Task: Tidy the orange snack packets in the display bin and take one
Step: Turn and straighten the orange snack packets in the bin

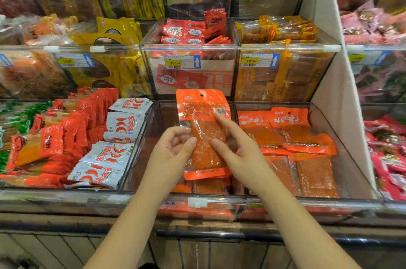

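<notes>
An orange snack packet (203, 119) with a clear window stands upright, its back facing me, above the clear display bin (153, 148) at the lower middle. My left hand (173, 150) grips its left edge with thumb and fingers. Fingers of my right hand (237, 148) press on its front and right side. A few orange packets (211, 185) lie at the bottom of this bin under the held one. More of the same orange packets (292, 132) fill the neighbouring bin on the right, some upright at the back and some flat in front.
White chilli packets (118, 128) and red-orange packets (66, 137) fill the bin to the left. Above are clear bins with red packets (193, 31) and yellow-orange packets (276, 29), each with a 10.90 price tag (182, 62). A white divider wall (329, 75) stands at the right.
</notes>
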